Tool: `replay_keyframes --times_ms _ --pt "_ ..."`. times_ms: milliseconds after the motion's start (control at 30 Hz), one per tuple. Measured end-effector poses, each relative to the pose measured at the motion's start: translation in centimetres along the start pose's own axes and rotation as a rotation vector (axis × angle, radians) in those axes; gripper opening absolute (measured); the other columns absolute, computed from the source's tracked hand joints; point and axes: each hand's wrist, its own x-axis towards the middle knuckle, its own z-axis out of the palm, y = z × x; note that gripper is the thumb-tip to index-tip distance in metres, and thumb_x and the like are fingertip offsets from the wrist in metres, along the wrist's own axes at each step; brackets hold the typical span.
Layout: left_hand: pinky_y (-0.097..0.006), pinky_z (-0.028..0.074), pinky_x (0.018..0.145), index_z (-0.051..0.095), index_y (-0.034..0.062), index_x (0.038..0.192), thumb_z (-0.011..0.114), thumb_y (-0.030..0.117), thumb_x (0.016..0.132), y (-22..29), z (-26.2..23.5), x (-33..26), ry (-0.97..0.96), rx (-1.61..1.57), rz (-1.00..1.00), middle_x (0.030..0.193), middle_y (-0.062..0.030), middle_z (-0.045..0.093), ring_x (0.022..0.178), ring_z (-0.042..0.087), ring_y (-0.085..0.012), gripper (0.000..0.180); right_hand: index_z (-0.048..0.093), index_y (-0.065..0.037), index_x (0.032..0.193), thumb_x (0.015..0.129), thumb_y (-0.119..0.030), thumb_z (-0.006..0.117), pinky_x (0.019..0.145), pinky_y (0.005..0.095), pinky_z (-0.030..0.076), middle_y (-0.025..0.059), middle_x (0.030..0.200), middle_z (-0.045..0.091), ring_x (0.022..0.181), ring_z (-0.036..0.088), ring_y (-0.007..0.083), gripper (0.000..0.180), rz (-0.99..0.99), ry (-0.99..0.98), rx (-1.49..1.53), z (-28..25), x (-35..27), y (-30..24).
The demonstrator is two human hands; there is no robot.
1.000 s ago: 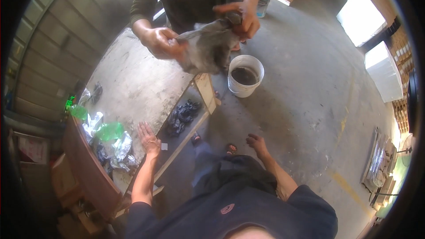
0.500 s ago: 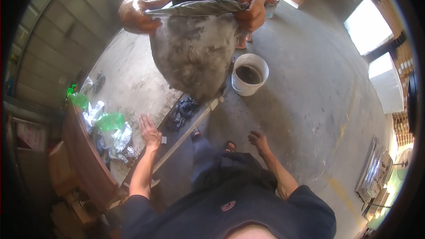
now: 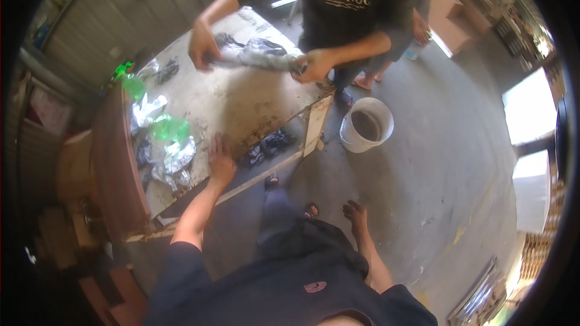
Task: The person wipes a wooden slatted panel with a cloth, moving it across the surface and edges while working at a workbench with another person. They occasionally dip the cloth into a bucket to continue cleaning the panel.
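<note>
At table edge — left hand (image 3: 221, 163) flat, spread | crumpled foil (image 3: 171, 158) just beside | right hand (image 3: 356, 214) seemingly open, empty

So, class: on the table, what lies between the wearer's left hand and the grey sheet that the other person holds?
In the head view, only bare, stained tabletop lies between the left hand and the grey sheet.

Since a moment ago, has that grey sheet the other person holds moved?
Yes. The grey sheet was held up above the white bucket; now it lies lowered on the table.
</note>
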Motion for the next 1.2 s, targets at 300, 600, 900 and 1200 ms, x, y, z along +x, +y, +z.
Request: replay_keyframes --times_ms 300,600,900,1200 --pt "-0.054 0.031 0.131 0.036 -0.0016 0.164 0.075 0.002 0.073 0.7 0.2 -0.3 0.002 -0.032 -0.02 0.172 -0.0294 0.032 0.159 0.034 -0.0475 0.1 0.061 0.008 0.147 0.102 -0.019 0.069 0.094 0.0383 0.06 0.0193 0.121 0.077 0.108 0.076 0.0284 0.053 0.075 -0.034 0.007 -1.2 0.2 -0.4" --pt "-0.054 0.031 0.132 0.036 -0.0047 0.163 0.074 0.009 0.074 1.2 -1.5 0.0 -0.049 -0.061 -0.001 0.172 -0.0327 0.03 0.161 0.031 -0.0485 0.098 0.058 0.01 0.15 0.103 -0.021 0.067 0.093 0.0363 0.059 0.0174 0.122 0.077 0.107 0.075 0.0249 0.057 0.039 -0.189 -0.184 -2.9 3.5 -2.4" --pt "-0.057 0.032 0.128 0.044 -0.0021 0.159 0.08 0.02 0.071 1.2 -1.9 -0.1 0.028 -0.293 -0.018 0.167 -0.0346 0.036 0.158 0.032 -0.0514 0.098 0.058 0.01 0.149 0.102 -0.016 0.065 0.092 0.033 0.058 0.0162 0.122 0.077 0.105 0.075 0.0234 0.054 -0.019 -0.245 -0.179 2.1 6.5 -8.5" --pt "-0.052 0.031 0.131 0.055 -0.0018 0.153 0.079 0.019 0.08 0.6 -2.5 0.1 0.009 -0.674 -0.212 0.165 -0.0275 0.046 0.158 0.038 -0.0442 0.08 0.061 0.008 0.147 0.1 -0.02 0.07 0.091 0.0339 0.058 0.0176 0.123 0.077 0.107 0.074 0.0236 0.056 -0.034 -0.283 -0.216 11.0 7.0 -12.2"
